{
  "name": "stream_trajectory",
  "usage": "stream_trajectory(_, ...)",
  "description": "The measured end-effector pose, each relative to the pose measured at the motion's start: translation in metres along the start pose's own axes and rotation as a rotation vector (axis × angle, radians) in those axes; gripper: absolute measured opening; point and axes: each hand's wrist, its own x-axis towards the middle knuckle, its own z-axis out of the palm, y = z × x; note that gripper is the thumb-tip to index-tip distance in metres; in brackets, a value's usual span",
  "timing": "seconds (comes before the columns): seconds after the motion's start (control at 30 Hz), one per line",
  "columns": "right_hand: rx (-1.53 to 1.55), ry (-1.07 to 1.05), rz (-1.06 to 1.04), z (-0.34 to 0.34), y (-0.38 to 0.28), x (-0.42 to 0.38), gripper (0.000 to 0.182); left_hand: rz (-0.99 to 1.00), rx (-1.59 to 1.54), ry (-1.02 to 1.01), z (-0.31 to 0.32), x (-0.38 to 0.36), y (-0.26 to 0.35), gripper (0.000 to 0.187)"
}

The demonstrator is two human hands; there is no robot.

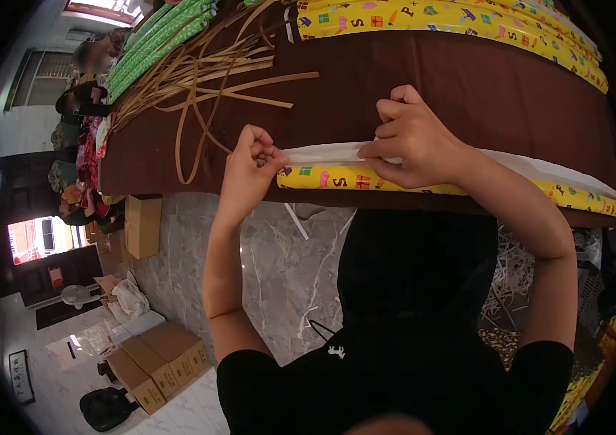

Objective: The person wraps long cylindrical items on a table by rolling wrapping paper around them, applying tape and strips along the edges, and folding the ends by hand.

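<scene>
A yellow patterned roll of wrapping paper [337, 179] lies along the near edge of the brown-covered table [366, 94], its white underside [322, 154] showing as a loose lengthwise flap. At the roll's left end, my left hand [253, 163] is closed, with thumb and forefinger pinching the corner of the paper. My right hand [409, 138] is over the roll farther right, thumb and forefinger closed on the white edge and the other fingers curled. It hides part of the roll beneath it.
Several yellow rolls [424, 27] lie at the table's far side. Loose brown strips [242, 72] and green dotted rolls [163, 47] are to the left. Cardboard boxes [155, 362] stand on the floor at lower left. Other people [83, 98] are along the table's left end.
</scene>
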Motion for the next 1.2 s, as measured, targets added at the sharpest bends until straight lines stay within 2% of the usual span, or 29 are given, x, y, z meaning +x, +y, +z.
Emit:
stream_trajectory(0.47,-0.127,-0.06,0.032,0.005,0.002,0.0,0.009,0.017,0.196,-0.034,0.001,0.019,0.0,0.028)
stream_trajectory(0.8,-0.167,-0.092,0.044,0.006,0.001,0.001,0.014,0.011,0.223,-0.038,0.004,0.024,0.002,0.027)
stream_trajectory(1.2,-0.212,-0.071,0.038,0.008,0.002,0.001,0.018,0.005,0.343,-0.069,0.005,0.028,0.01,0.028)
